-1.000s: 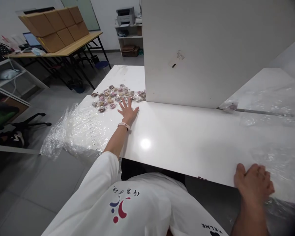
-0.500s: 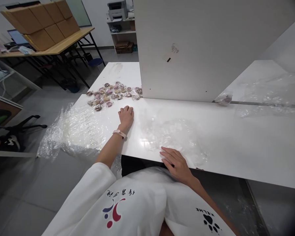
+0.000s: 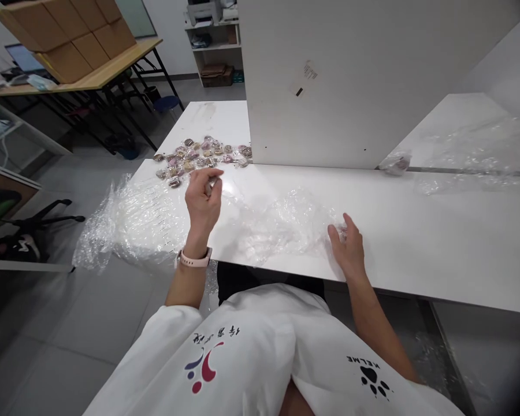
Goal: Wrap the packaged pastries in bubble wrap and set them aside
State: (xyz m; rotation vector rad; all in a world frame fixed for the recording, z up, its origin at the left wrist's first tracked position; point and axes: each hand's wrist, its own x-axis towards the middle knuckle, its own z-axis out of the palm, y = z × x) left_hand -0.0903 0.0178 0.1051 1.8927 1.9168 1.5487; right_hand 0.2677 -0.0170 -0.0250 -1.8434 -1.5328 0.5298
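My left hand (image 3: 203, 199) is raised over the table, its fingers curled in toward the thumb. What it pinches, if anything, is too small to make out. Close by on its right lies a crumpled clear plastic bag (image 3: 286, 222), spread across the white table (image 3: 437, 242). At the right end of this bag my right hand (image 3: 349, 248) has its thumb and fingers closed around the film, with a small pinkish patch showing between them. Beyond my left hand lie several small clear-wrapped round pieces (image 3: 190, 156), brown, pink and yellowish.
A bundle of clear plastic packaging (image 3: 143, 225) hangs over the table's left edge. A tall white panel (image 3: 329, 86) stands across the table. Near its right foot lies a small wrapped item (image 3: 396, 163), with more clear film (image 3: 481, 150) beyond. Cardboard boxes (image 3: 82, 40) stand on another table.
My left hand has lifted off the table and curled, moving slightly left. My right hand has moved right and forward to the end of the bag, which has shifted and bunched up.
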